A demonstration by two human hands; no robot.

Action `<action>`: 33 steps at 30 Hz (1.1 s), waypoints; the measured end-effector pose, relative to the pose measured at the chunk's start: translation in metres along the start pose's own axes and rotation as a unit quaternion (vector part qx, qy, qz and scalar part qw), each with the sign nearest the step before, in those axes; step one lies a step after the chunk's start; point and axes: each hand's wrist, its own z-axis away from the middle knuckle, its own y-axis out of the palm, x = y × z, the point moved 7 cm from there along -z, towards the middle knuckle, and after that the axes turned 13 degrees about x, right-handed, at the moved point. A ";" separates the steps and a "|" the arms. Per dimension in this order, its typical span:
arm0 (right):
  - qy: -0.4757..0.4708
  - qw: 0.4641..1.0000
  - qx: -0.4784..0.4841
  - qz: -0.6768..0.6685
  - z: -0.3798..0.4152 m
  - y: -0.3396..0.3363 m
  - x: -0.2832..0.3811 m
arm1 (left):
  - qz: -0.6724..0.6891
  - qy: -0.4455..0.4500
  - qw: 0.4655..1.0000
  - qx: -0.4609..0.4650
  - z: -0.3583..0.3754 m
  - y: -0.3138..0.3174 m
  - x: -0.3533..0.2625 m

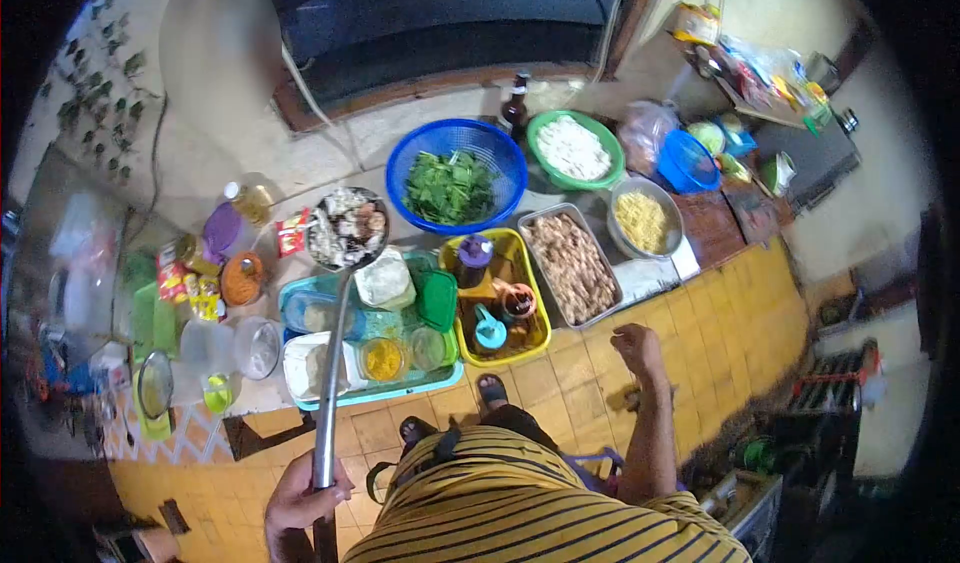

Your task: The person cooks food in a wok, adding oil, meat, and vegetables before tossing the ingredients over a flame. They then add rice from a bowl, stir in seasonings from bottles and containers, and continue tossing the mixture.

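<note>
My left hand [305,493] is wrapped round the metal handle of a long-handled ladle [333,363]. The ladle's round bowl, at the back of the counter, is filled with white and brown chopped food [346,231]. Below the bowl, the handle crosses over a turquoise tray [375,399] of containers. My right hand [637,349] hangs in the air with curled fingers and nothing visible in them. Closest to it is a metal tray [612,301] of brown meat pieces. A yellow basket [545,338] holds a purple-lidded jar and small cups.
Behind stand a blue basket [393,188] of green leaves, a green basket [534,135] of white pieces, a metal bowl [678,241] of yellow shreds and a dark bottle [514,111]. Packets and tubs crowd the left; an orange-topped jar [242,278] is among them. Yellow tiles [700,333] cover the floor.
</note>
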 end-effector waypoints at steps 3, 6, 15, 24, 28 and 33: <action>-0.139 0.990 0.005 0.036 -0.040 -0.033 0.024 | 0.026 0.038 0.999 -0.029 -0.020 0.022 -0.003; -0.126 0.992 0.007 0.001 -0.074 -0.062 0.044 | -0.053 0.073 0.995 -0.036 -0.036 0.036 0.000; -0.328 0.940 0.027 -0.086 -0.105 -0.047 0.172 | 0.037 0.120 0.986 -0.107 -0.009 0.082 0.018; -0.488 0.864 0.125 -0.017 -0.001 0.071 0.351 | 0.107 0.146 0.962 -0.205 0.096 0.095 0.093; -0.467 0.855 0.225 0.033 0.078 0.163 0.411 | 0.116 0.123 0.952 -0.257 0.168 0.091 0.152; -0.495 0.746 0.431 0.107 0.188 0.338 0.447 | 0.153 0.145 0.918 -0.337 0.260 0.097 0.230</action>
